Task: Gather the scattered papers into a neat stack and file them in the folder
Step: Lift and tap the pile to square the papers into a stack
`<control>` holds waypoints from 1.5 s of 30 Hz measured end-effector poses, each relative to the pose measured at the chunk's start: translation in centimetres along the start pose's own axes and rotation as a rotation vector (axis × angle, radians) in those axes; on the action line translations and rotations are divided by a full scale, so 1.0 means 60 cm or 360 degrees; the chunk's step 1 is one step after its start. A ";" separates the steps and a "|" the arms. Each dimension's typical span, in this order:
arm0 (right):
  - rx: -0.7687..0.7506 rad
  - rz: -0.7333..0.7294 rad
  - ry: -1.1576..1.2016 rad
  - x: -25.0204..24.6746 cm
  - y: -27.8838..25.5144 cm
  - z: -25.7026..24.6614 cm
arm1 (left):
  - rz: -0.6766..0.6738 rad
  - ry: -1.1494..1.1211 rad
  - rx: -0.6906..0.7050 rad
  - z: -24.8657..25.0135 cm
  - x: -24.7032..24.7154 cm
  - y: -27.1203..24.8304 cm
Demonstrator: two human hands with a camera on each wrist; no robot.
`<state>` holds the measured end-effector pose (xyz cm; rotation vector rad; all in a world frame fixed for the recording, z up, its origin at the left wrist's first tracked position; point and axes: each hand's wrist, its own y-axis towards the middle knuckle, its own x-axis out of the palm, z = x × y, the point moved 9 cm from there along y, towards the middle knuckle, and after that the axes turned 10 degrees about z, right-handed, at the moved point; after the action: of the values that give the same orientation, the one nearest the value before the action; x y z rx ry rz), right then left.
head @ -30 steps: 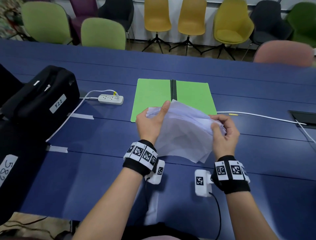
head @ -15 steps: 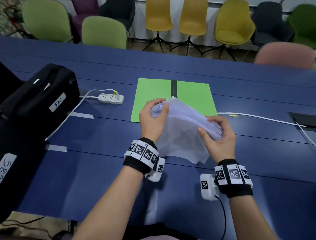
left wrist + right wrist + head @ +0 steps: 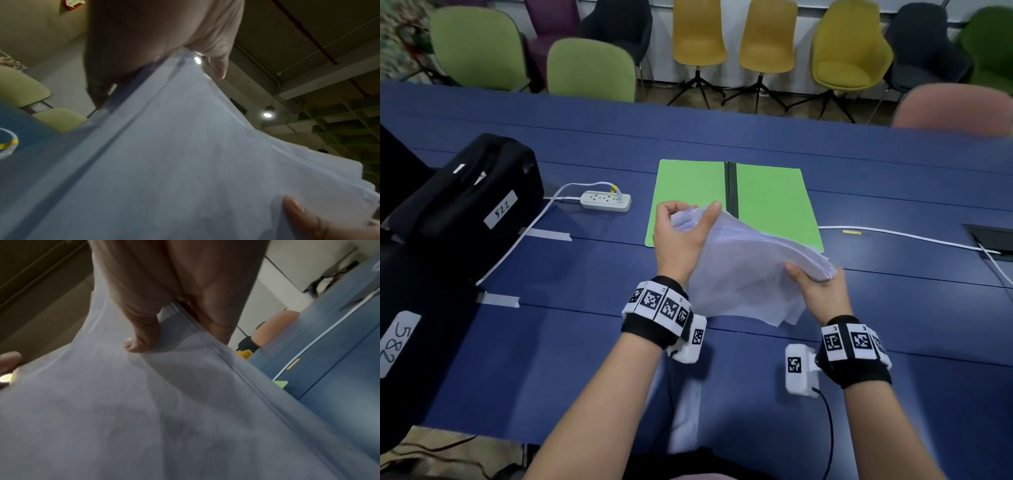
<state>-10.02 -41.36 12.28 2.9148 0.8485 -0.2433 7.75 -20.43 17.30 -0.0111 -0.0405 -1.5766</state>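
A loose, uneven bundle of white papers (image 3: 743,274) hangs above the blue table, just in front of the open green folder (image 3: 774,198). My left hand (image 3: 688,222) holds the bundle's upper left corner between thumb and fingers. My right hand (image 3: 815,284) grips its right edge, thumb on the near face. The sheets sag and fan out at the bottom. In the left wrist view the papers (image 3: 185,162) fill the picture under my palm. The right wrist view shows my thumb (image 3: 141,340) pressed on the papers (image 3: 144,418), the fingers behind their edge.
A black bag (image 3: 465,205) stands at the left, with a white power strip (image 3: 606,200) and its cord beside it. A white cable (image 3: 893,234) runs to a table socket (image 3: 993,236) at the right. Chairs line the far side.
My right hand has slid down and right along the bundle's edge, tilting the papers lower on that side. My left hand has shifted its hold at the top corner.
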 end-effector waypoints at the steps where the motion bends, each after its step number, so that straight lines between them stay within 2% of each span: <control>1: -0.0009 -0.0007 0.0019 0.002 0.001 0.000 | 0.0056 0.0082 -0.0013 -0.001 -0.001 0.000; 7: 0.0017 -0.0042 0.0087 -0.005 -0.004 0.006 | 0.0192 0.0346 0.0065 -0.001 -0.011 -0.004; 11: 0.0074 -0.0138 0.0226 -0.002 -0.015 0.008 | 0.0389 0.0120 0.0000 -0.021 -0.045 0.012; 13: 0.0112 -0.0177 0.0244 0.004 -0.017 0.016 | 0.0248 -0.0042 0.0019 -0.023 -0.037 0.011; 15: 0.0107 -0.0170 0.0223 0.007 -0.018 0.019 | 0.0036 -0.0136 0.0143 -0.006 -0.023 -0.003; 18: 0.0128 -0.0117 0.0224 0.005 -0.017 0.027 | -0.0187 -0.0075 0.0366 0.022 -0.005 -0.029; 20: 0.0144 -0.0089 0.0240 0.004 -0.017 0.030 | -0.0230 -0.0008 0.0402 0.028 0.000 -0.033; 25: 0.0148 -0.0073 0.0291 0.006 -0.020 0.024 | -0.0098 -0.0273 0.0062 0.010 -0.022 -0.003; 29: 0.0169 -0.0090 0.0291 0.007 -0.020 0.030 | -0.0129 -0.0196 0.0040 -0.010 -0.018 0.002; 32: 0.0177 -0.0125 0.0232 0.009 -0.019 0.039 | -0.0382 -0.0163 -0.0097 -0.034 0.002 -0.007; 35: 0.0190 -0.0003 0.0166 0.003 -0.012 0.038 | -0.0614 0.0003 -0.0098 -0.048 0.016 -0.021; 38: 0.0173 0.0115 0.0254 -0.001 -0.007 0.011 | -0.0557 0.0070 -0.0008 -0.041 0.002 -0.013; 41: 0.0156 0.0117 0.0426 0.001 -0.015 -0.013 | -0.0472 -0.0022 0.0048 -0.031 -0.015 -0.006; 43: 0.0175 0.0089 0.0446 0.005 -0.021 -0.009 | -0.0448 0.0040 0.0016 -0.048 -0.020 -0.006; 45: 0.0187 -0.0005 0.0287 0.015 -0.025 0.015 | -0.0396 0.0213 -0.0119 -0.080 -0.028 -0.008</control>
<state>-10.20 -39.73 11.15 3.0821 0.8915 -0.0313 7.38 -18.88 12.46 0.0423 0.1269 -1.8236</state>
